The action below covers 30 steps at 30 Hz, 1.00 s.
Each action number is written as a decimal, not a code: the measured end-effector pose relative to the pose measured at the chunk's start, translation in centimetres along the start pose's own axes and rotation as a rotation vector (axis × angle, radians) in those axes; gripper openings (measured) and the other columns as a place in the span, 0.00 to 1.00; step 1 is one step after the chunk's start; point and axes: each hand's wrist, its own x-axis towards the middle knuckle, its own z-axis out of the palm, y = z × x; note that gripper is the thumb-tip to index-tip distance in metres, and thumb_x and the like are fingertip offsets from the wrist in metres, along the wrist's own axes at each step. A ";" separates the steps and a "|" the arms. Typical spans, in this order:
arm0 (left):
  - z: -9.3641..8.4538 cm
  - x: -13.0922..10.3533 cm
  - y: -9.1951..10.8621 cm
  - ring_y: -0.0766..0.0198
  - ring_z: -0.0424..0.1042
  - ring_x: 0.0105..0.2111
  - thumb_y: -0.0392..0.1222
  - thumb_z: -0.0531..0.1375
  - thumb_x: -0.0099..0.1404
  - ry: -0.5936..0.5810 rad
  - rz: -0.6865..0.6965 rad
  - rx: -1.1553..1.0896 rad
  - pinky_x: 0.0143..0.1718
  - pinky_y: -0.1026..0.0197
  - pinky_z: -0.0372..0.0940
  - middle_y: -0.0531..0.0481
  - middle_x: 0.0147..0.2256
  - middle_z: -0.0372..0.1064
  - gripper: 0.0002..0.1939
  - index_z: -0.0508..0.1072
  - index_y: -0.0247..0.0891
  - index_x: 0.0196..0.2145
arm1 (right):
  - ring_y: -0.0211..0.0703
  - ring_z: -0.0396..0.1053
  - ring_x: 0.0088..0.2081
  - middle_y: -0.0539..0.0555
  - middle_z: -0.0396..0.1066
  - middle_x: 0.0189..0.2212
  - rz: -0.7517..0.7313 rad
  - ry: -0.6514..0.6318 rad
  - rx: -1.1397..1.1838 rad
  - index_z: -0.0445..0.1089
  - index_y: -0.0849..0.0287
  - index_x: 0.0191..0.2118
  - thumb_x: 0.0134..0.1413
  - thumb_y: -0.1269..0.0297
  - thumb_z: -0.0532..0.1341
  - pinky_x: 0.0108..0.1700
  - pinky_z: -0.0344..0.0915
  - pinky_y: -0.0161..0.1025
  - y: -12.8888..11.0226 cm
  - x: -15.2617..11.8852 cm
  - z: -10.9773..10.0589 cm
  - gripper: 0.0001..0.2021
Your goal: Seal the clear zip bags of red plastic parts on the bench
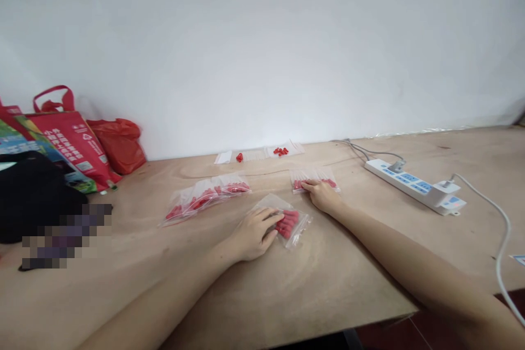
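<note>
In the head view my left hand [257, 234] lies over a clear zip bag, its fingers apart and the fingertips touching the plastic. Red, finger-shaped pieces [288, 223] sit side by side inside that bag, partly covered by the hand. Farther right, my right hand [323, 196] has its fingers closed at the near edge of a second clear zip bag [314, 176], which also contains red pieces. The thumb there is partly hidden. To the left, several overlapping zip bags [207, 192] with red pieces lie flat on the wooden table [320, 290].
Two small bags with a few red pieces [281, 151] lie at the back by the wall. A white power strip [414, 183] with plugs and cables stands right. Red carrier bags [118, 145], black cloth [36, 197] and a pixelated patch [65, 238] are at left.
</note>
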 end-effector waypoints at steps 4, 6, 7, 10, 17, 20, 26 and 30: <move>-0.4 3.1 -2.4 0.60 0.59 0.50 0.33 0.49 0.58 -0.038 0.064 0.027 0.54 0.51 0.52 0.49 0.49 0.61 0.19 0.65 0.42 0.47 | 0.44 0.62 0.46 0.58 0.64 0.47 0.101 -0.022 -0.027 0.65 0.61 0.46 0.45 0.77 0.48 0.46 0.55 0.40 1.1 -1.1 -0.5 0.21; -0.2 4.3 -3.7 0.60 0.58 0.51 0.30 0.49 0.56 -0.013 0.039 0.054 0.54 0.50 0.51 0.50 0.49 0.61 0.20 0.67 0.42 0.45 | 0.47 0.61 0.47 0.58 0.64 0.46 0.111 0.011 -0.031 0.65 0.59 0.46 0.43 0.76 0.49 0.48 0.52 0.44 1.0 -1.3 -1.0 0.22; -0.1 4.6 -4.1 0.60 0.58 0.50 0.29 0.49 0.56 0.025 0.006 0.055 0.53 0.50 0.52 0.49 0.49 0.61 0.20 0.67 0.41 0.44 | 0.48 0.59 0.48 0.57 0.64 0.47 0.087 0.040 -0.021 0.65 0.58 0.47 0.42 0.75 0.50 0.50 0.49 0.47 0.8 -1.4 -1.3 0.22; 0.6 4.3 -3.8 0.61 0.61 0.48 0.33 0.47 0.60 0.234 -0.143 -0.014 0.50 0.53 0.57 0.47 0.47 0.62 0.16 0.67 0.38 0.43 | 0.49 0.56 0.49 0.55 0.62 0.48 -0.110 0.098 0.097 0.63 0.54 0.48 0.40 0.71 0.54 0.50 0.46 0.49 0.2 -1.8 -2.5 0.24; 1.8 1.9 0.6 0.57 0.62 0.46 0.48 0.56 0.55 0.202 -0.049 -0.083 0.47 0.54 0.61 0.46 0.47 0.61 0.21 0.63 0.39 0.47 | 0.44 0.61 0.43 0.57 0.62 0.43 -0.348 0.055 0.404 0.65 0.57 0.47 0.43 0.63 0.58 0.45 0.57 0.41 -1.7 -2.4 -2.5 0.21; 1.8 2.4 -0.9 0.60 0.65 0.43 0.39 0.51 0.59 0.219 -0.072 -0.058 0.44 0.56 0.62 0.48 0.44 0.64 0.13 0.66 0.39 0.42 | 0.40 0.64 0.39 0.56 0.64 0.41 -0.291 0.111 0.449 0.67 0.56 0.45 0.49 0.64 0.55 0.41 0.60 0.37 -3.0 -1.9 -1.2 0.16; 1.7 3.0 -5.7 0.62 0.67 0.41 0.33 0.50 0.58 0.302 -0.084 0.006 0.44 0.58 0.64 0.47 0.41 0.67 0.13 0.68 0.37 0.40 | 0.39 0.65 0.37 0.56 0.66 0.38 -0.212 0.210 0.456 0.70 0.56 0.41 0.54 0.66 0.51 0.41 0.62 0.36 -5.0 0.8 0.8 0.13; 2.1 3.1 -6.7 0.62 0.68 0.40 0.35 0.51 0.59 0.340 -0.108 0.058 0.43 0.58 0.65 0.46 0.41 0.68 0.12 0.69 0.36 0.40 | 0.37 0.66 0.36 0.54 0.67 0.36 -0.186 0.260 0.540 0.70 0.56 0.40 0.54 0.68 0.51 0.40 0.63 0.35 -4.7 1.6 1.1 0.12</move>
